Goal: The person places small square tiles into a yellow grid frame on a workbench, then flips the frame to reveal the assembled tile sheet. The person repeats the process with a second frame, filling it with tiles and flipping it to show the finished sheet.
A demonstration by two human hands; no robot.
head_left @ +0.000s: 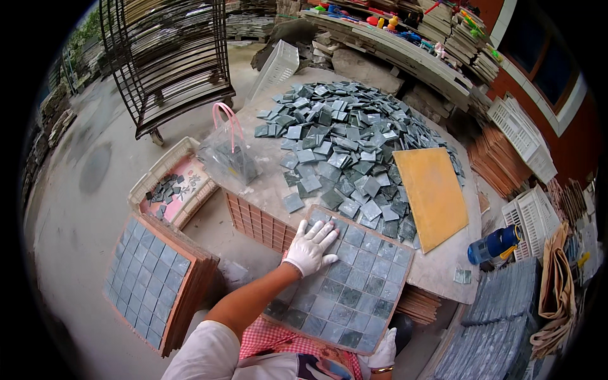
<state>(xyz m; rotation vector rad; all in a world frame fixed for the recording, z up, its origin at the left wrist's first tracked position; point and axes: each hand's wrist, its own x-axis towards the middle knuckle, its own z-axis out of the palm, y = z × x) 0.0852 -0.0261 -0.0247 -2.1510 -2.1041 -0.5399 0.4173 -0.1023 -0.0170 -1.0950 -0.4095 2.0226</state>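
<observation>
My left hand (309,248), in a white glove, lies with spread fingers on the upper left of a tray of square grey-green stone tiles (348,275). The tiles sit in rows inside a thin reddish-brown rim. Its far edge leans on the table, while the near edge tilts down over my lap. At the lower right corner my gloved right hand (385,351) grips the tray's edge; its fingers are partly hidden. Beyond the tray spreads a large heap of loose stone tiles (354,139). A yellow board (432,197) lies on the heap's right side.
Filled tile trays (149,278) are stacked at left, beside a cream crate (140,190) with tile scraps. A clear bag (231,155) with pink handles stands on the table's left edge. On the right are a blue bottle (494,246), tile stacks (500,316) and white crates (522,136).
</observation>
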